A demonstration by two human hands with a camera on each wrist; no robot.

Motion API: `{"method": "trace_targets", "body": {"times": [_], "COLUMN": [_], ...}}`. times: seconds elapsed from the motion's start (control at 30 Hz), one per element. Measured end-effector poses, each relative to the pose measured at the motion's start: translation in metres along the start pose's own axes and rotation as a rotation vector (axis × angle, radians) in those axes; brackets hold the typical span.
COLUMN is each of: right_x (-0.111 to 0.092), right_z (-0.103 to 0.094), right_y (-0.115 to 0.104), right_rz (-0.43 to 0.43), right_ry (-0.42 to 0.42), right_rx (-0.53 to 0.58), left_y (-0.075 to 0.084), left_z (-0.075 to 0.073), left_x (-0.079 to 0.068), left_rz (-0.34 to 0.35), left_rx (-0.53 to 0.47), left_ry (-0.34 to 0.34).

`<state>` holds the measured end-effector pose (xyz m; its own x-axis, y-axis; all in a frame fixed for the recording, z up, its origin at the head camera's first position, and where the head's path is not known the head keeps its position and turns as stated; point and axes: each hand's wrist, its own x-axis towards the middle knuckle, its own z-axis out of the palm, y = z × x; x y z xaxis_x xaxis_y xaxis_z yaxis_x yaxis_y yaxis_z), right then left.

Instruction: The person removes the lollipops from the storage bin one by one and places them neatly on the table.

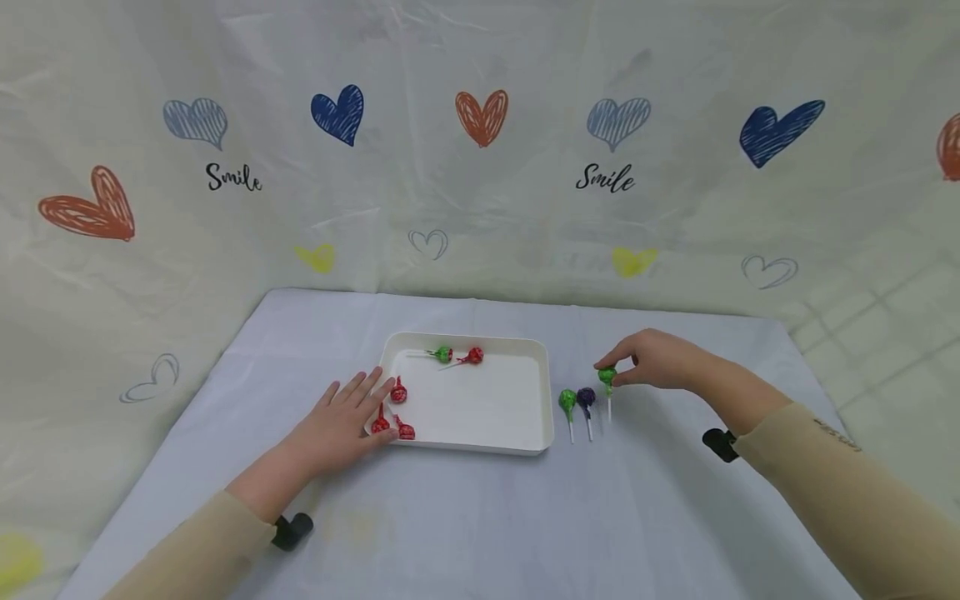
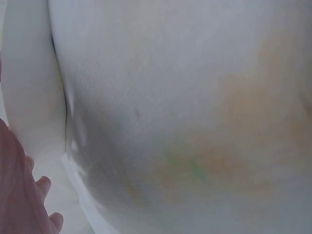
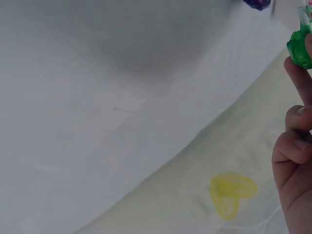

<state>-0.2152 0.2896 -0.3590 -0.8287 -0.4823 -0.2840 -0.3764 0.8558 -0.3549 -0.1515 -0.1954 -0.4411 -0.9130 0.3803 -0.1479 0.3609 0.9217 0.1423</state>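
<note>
My right hand (image 1: 660, 360) pinches a green-wrapped lollipop (image 1: 608, 376) by its head between thumb and forefinger, the white stick pointing down toward me. In the right wrist view the same green lollipop (image 3: 300, 48) shows at the fingertips, at the right edge. Just left of it lie another green lollipop (image 1: 567, 401) and a dark purple one (image 1: 586, 398), side by side. My left hand (image 1: 341, 429) rests with straight, spread fingers over the left edge of a white tray (image 1: 472, 446). Close to those fingers, three red lollipops (image 1: 398, 391) sit inside the tray.
Toward the tray's back lie a green lollipop (image 1: 444, 355) and a red lollipop (image 1: 473, 356). A white cloth (image 1: 465, 517) covers the table. Behind it hangs a pale curtain (image 1: 480, 200) printed with hearts and the word Smile.
</note>
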Motion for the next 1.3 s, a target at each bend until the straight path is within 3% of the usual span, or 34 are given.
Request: {"method": "trace_targets", "body": {"times": [0.57,0.83,1.1,1.3], "right_x": [0.016,0.016,0.016,0.010], "right_z": [0.028,0.038,0.040,0.033], "right_y": [0.016,0.021,0.024,0.023], "right_rz": [0.053,0.066,0.084,0.049], "right_ry": [-0.088,-0.078,-0.069,-0.043], "right_rx": [-0.026,-0.021,0.002,-0.022], "left_y": [-0.001,0.000,-0.002,-0.001], "left_z": [0.002,0.003,0.004,0.001], "left_x": [0.001,0.002,0.003,0.002], "left_rz": [0.000,0.006,-0.003,-0.005], "left_rx": [-0.017,-0.010,0.007,0.007], "left_ry": [-0.008,-0.008,-0.004,-0.014]}}
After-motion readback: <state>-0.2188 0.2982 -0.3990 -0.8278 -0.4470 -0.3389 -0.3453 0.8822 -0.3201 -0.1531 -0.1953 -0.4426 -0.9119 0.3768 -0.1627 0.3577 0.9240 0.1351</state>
